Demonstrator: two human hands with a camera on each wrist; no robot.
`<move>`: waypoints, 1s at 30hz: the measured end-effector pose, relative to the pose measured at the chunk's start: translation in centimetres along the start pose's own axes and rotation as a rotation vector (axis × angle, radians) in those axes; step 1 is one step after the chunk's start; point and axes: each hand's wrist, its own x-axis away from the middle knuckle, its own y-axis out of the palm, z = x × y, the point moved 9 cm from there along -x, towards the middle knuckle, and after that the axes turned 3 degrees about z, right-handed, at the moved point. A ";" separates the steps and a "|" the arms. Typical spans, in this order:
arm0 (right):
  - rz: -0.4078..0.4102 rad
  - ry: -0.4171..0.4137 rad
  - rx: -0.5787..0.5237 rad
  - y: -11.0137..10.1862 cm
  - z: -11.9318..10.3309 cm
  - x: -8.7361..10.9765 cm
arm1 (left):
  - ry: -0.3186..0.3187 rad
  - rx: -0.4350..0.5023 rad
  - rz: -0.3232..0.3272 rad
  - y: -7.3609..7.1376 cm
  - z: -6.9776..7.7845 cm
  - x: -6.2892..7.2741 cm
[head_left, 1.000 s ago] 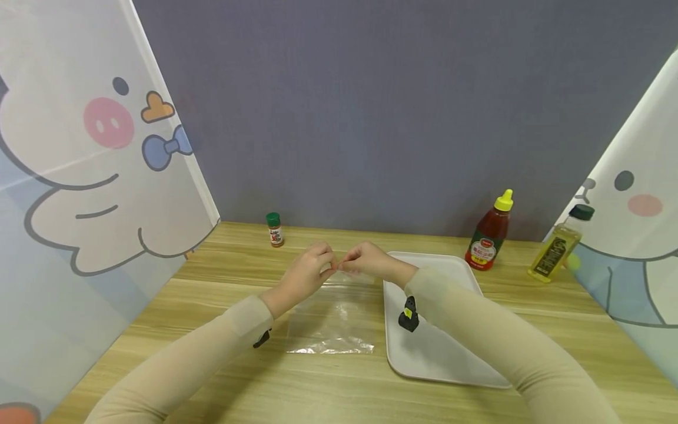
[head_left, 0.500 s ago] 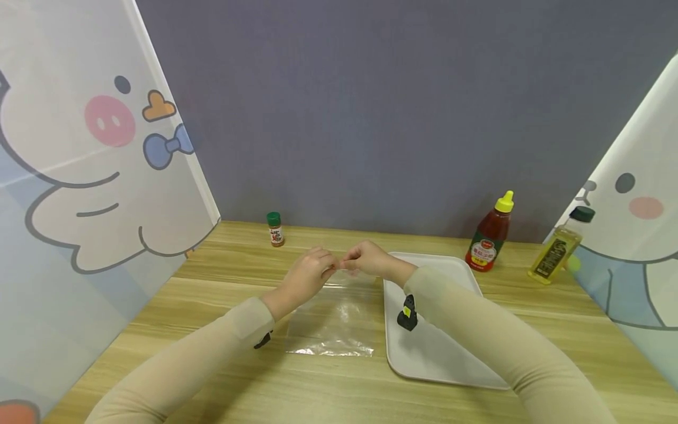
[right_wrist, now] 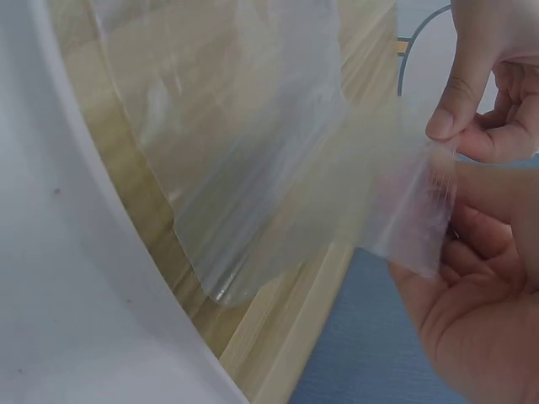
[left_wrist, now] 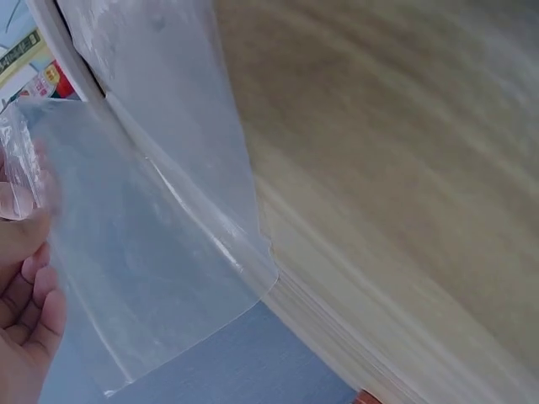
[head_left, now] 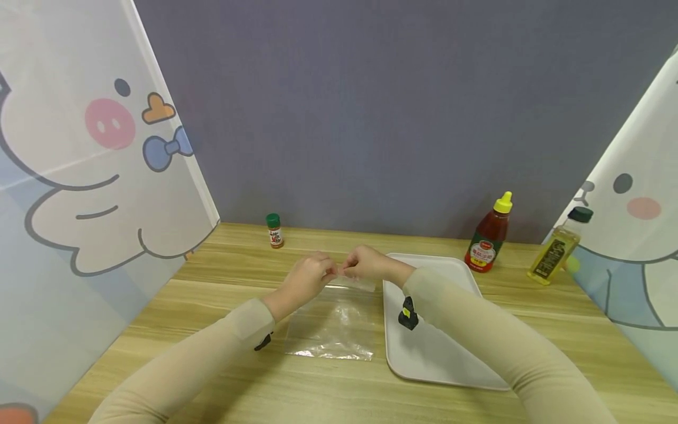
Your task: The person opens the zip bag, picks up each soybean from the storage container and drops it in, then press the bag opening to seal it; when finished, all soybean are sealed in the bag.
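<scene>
A clear plastic bag (head_left: 333, 330) lies mostly flat on the table, its top edge raised off the wood. Side by side at that edge, my left hand (head_left: 304, 280) and my right hand (head_left: 371, 264) each pinch it between thumb and fingers, with the fingertips nearly meeting. In the left wrist view the lifted part of the bag (left_wrist: 160, 252) hangs as a see-through sheet. Both hands show in the right wrist view, where the edge of the bag (right_wrist: 413, 215) passes between the fingers and creases there.
A white tray (head_left: 424, 353) lies right of the bag, under my right forearm. Behind it stand a red sauce bottle with a yellow cap (head_left: 486, 238) and a yellow oil bottle (head_left: 553, 253). A small green-capped seasoning jar (head_left: 275, 232) stands back left.
Both hands have come slightly lower in the head view, still holding the bag. More of the raised strip of the bag shows below the right hand now.
</scene>
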 end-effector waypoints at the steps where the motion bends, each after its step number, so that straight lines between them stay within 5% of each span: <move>1: -0.004 -0.013 0.005 0.0 -0.1 0.0 | 0.005 0.000 -0.001 0.0 0.0 0.0; 11: 0.038 0.017 -0.111 -0.3 -0.1 0.2 | 0.041 -0.057 -0.011 0.1 0.4 0.1; 30: 0.100 0.053 -0.086 0.4 0.1 -0.4 | 0.053 -0.115 -0.004 0.4 0.3 0.6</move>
